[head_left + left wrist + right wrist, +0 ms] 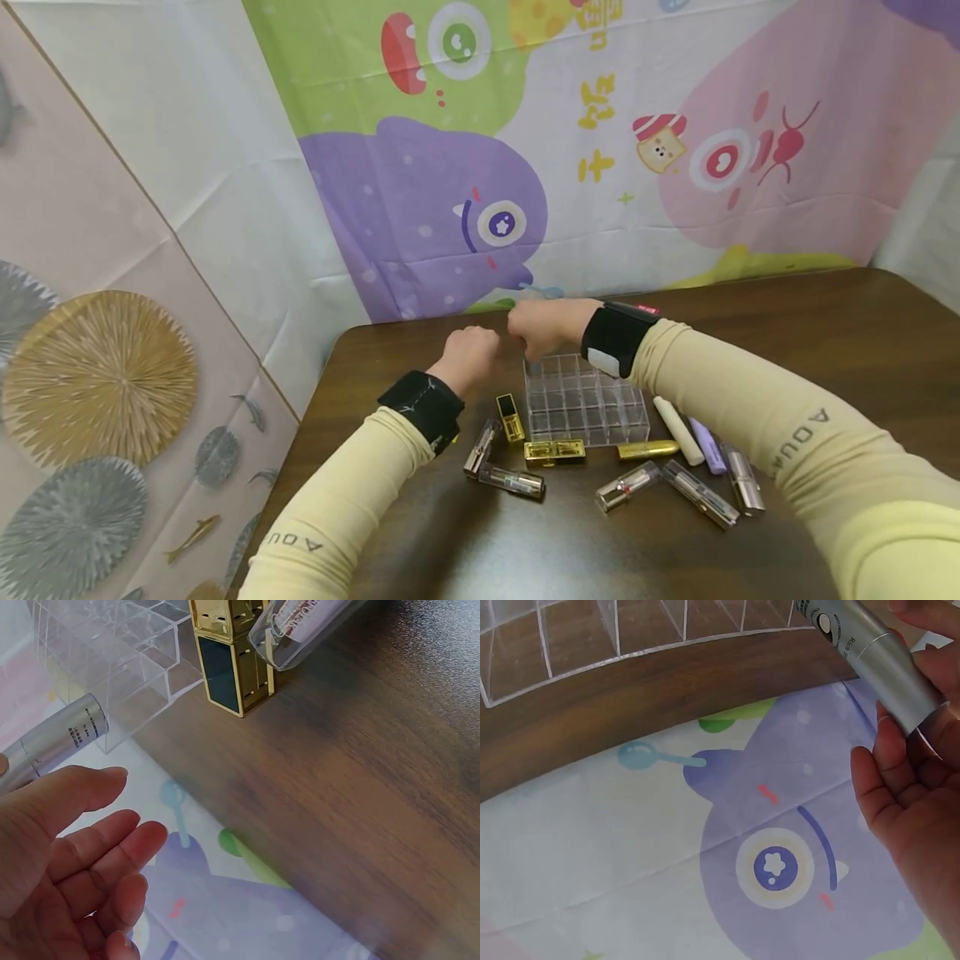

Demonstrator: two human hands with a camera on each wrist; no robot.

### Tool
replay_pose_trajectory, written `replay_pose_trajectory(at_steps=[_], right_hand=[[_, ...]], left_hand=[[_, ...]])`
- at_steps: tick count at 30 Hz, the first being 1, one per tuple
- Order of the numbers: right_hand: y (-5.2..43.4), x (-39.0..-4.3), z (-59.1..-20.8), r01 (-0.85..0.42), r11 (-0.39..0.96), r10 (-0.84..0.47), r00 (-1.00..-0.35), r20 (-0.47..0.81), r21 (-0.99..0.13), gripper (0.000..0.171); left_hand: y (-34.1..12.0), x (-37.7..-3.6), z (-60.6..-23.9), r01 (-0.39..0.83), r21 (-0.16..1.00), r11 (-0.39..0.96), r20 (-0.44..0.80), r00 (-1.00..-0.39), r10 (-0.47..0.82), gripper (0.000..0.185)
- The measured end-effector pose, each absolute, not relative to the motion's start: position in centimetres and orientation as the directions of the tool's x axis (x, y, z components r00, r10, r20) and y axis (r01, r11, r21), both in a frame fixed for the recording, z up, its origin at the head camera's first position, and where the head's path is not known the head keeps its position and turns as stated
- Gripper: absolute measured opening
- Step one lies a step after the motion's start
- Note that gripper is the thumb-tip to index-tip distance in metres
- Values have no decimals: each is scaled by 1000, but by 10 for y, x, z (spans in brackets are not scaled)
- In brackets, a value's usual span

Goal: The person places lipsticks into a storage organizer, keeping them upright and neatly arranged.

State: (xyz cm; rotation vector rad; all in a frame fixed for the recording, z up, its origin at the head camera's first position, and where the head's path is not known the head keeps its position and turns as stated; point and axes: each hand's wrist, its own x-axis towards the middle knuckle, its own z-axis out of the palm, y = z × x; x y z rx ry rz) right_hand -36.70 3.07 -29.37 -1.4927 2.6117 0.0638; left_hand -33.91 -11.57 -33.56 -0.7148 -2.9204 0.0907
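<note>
Nearest on the dark wooden desk (pixel 825 350), about ten lipstick tubes lie loose: clear-capped ones (pixel 628 487), gold ones (pixel 554 451), a white (pixel 678 430) and a lilac one (pixel 707 446). Behind them, the clear acrylic compartment organiser (pixel 585 402) appears to hold nothing yet, so the sorting seems barely begun. Just beyond its far-left corner, the right hand (pixel 542 327) pinches a silver cylindrical lipstick tube (pixel 877 656). The left hand (pixel 471 357) sits beside it, fingers relaxed and loosely spread in the wrist view, gripping nothing.
</note>
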Motion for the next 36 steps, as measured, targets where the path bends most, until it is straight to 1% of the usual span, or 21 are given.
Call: replay_pose_trajectory(at_steps=[4,11,13,15,19,22,27,32,36], right_hand=[[32,-368,-296,-850,525,-845,-515,-144,-39,12],[31,-371,-298,-836,545,-832,-531,-164,-60,11],[31,-372,-299,-832,549,-829,-532,-172,-75,14],[30,-373,-300,-841,537,-838,-520,-169,-75,17],[29,-374,-301,-838,540,-834,-520,-182,-76,16],[29,-374,-302,-832,548,-829,-525,-193,-89,21],[31,-374,-302,-835,537,-836,-508,-205,-121,36],[31,-373,-301,-835,536,-838,-508,-199,-127,38],[29,-371,-302,-846,518,-849,-491,-194,-126,39]], left_hand=[[-116,-339,-339,464,-108,880,115,-873,474,25],[-117,-338,-341,460,-109,881,74,-880,469,30],[-116,-338,-341,454,-112,884,64,-884,462,29],[-116,-339,-342,448,-110,887,57,-889,455,27],[-116,-339,-346,449,-112,886,63,-887,457,24],[-117,-340,-349,455,-117,883,78,-882,465,28],[-118,-340,-351,469,-97,878,87,-875,476,38],[-118,-341,-352,475,-93,875,88,-871,483,38],[-118,-341,-353,469,-91,879,76,-876,475,39]])
